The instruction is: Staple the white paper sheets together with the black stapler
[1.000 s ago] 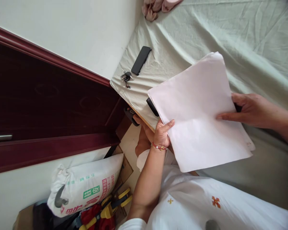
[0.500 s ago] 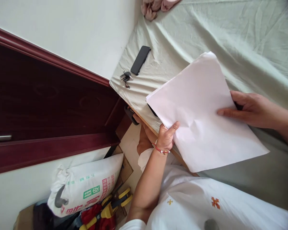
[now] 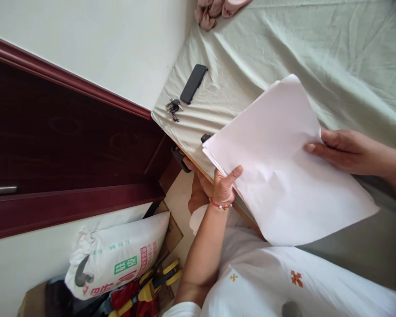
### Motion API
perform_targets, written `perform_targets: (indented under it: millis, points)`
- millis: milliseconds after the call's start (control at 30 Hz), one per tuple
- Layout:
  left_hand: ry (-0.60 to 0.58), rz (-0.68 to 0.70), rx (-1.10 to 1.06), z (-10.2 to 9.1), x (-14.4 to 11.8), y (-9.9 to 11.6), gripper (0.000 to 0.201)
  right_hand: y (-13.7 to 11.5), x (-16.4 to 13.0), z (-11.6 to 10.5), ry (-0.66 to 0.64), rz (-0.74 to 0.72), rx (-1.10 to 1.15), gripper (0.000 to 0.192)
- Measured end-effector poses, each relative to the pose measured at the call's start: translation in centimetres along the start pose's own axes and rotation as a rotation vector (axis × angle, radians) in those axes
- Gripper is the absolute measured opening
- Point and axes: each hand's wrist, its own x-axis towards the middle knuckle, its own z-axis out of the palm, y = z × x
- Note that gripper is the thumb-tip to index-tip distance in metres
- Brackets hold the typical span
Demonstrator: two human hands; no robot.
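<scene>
Item: stack of white paper sheets, held above the near corner of the bed, which is covered in a pale green sheet. We take the stack as our landmark.

Left hand: at the stack's lower left edge, thumb on top and fingers beneath, pinching the sheets; a red bead bracelet sits at the wrist.

Right hand: at the stack's right edge, fingers pressed together and laid flat along the top sheet, gripping that edge.

Beyond the stack's upper left, lying on the bed: a black phone, and just below it a bunch of keys. A small dark object shows at the stack's left corner; we cannot tell what it is.

Far above the stack: bunched pink cloth.

Left of the stack: a dark red door. Below left, on the floor: a white printed sack and yellow-handled tools
</scene>
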Motion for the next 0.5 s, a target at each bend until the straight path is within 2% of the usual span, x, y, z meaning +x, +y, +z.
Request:
perform_targets:
  millis: [200,367,500]
  points:
    - [-0.029,0.174,0.030,-0.6,1.1,3.0,0.106,0.0,-0.2,-0.3,-0.089,-0.018,-0.048,0.055]
    - [-0.068,0.170,0.082,-0.8,1.1,3.3,0.101,-0.2,0.1,-0.1,-0.016,-0.135,-0.159,0.048]
    - [-0.099,0.141,0.082,-1.0,0.7,3.4,0.096,0.0,0.1,0.0,-0.039,-0.113,-0.171,0.045]
